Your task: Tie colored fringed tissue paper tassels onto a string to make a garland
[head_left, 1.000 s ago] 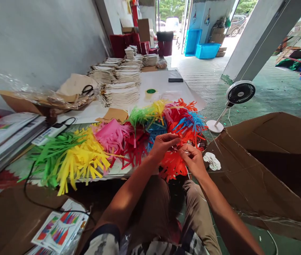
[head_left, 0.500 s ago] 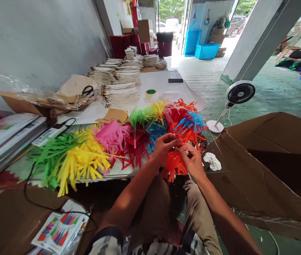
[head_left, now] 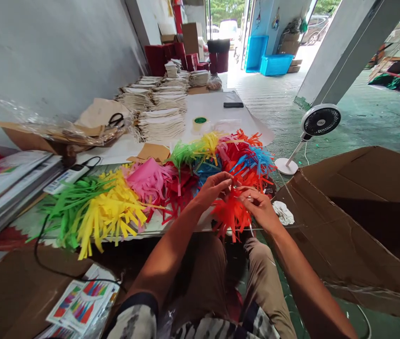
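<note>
Head view: left hand (head_left: pixel 217 185) pinches the orange tassel's (head_left: pixel 232 215) top at the table's (head_left: pixel 205 222) near edge; right hand (head_left: pixel 260 208) beside it, grip unclear. Loose pinch could drop it; strips might snag on piled tassels (head_left: pixel 255 162) beyond.

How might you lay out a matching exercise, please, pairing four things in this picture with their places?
Things:
1. left hand
2. fan
3. tape roll
4. scissors

Places:
A. on the white sheet
B. near the cardboard box
C. among the tan paper by the grey wall
D. at the top of the orange-red streamers

Right pairs: 1-D, 2-B, 3-A, 4-C.
</note>
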The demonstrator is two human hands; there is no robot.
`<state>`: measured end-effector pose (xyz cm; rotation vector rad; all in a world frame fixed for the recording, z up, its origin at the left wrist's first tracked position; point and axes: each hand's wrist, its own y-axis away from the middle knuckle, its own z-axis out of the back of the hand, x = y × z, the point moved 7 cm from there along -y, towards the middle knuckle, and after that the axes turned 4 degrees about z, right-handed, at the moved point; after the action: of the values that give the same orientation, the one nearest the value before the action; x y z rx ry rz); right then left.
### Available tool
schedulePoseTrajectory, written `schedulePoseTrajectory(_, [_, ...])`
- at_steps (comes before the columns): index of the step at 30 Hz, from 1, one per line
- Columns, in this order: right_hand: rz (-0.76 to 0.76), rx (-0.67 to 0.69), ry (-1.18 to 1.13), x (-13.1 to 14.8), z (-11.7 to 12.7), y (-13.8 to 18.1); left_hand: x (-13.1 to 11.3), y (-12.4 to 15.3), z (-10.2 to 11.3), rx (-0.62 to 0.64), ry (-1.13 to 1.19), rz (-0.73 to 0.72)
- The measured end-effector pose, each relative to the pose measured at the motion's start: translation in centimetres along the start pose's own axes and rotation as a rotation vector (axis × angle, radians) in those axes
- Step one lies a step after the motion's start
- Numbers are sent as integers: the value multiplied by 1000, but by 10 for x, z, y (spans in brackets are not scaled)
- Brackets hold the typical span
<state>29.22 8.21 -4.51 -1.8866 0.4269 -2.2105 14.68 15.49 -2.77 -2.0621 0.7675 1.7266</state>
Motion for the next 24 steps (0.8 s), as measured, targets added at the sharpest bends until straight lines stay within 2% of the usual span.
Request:
schedulePoseTrajectory(4, [156,-231,200,27,19,6,1,1,1,-4,34,30])
schedulePoseTrajectory(11, [272,-369,422,55,11,10,13,-3,-6,44,107,63])
schedulePoseTrajectory(16, [318,-379,519,59,5,10,13,1,-7,20,119,54])
schedulePoseTrajectory(24, [278,-348,512,53,1,14,12,6,-3,-39,146,11])
